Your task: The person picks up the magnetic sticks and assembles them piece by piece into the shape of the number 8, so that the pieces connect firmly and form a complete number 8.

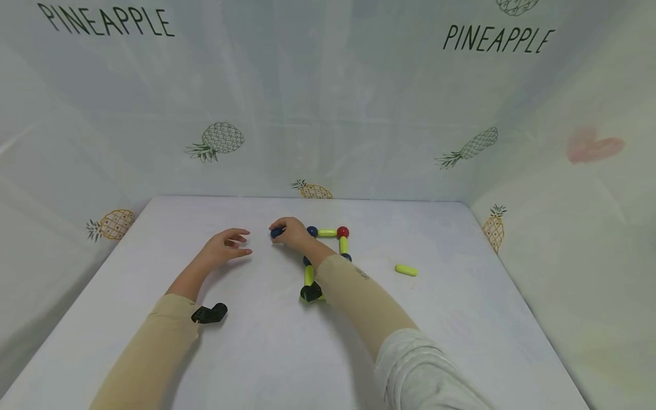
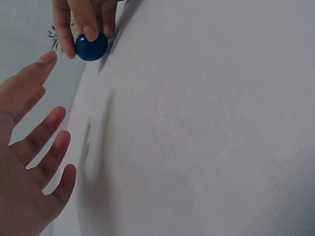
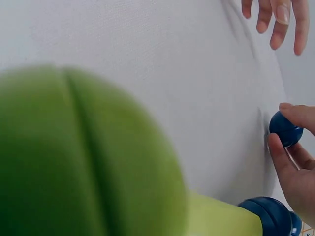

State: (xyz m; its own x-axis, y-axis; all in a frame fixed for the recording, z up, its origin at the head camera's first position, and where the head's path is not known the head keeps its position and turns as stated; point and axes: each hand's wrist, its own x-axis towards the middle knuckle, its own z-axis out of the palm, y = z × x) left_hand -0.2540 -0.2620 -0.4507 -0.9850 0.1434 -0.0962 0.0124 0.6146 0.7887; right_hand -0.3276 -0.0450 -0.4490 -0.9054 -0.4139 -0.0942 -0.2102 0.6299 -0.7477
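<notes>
My right hand pinches a dark blue ball between thumb and fingers, near the back of the white table. To its left, my left hand is held apart from it, fingers spread and loosely bent, with nothing in the grasp. Under and beside the right forearm lies a frame of yellow-green rods joined by balls, with a red ball at its far right corner. The forearm hides part of that frame. In the right wrist view, a blurred green rod end looms close to the camera.
A loose yellow-green rod lies to the right of the joined pieces. Black wrist cameras sit on both sleeves. A white curtain printed with pineapples surrounds the table at the back and sides.
</notes>
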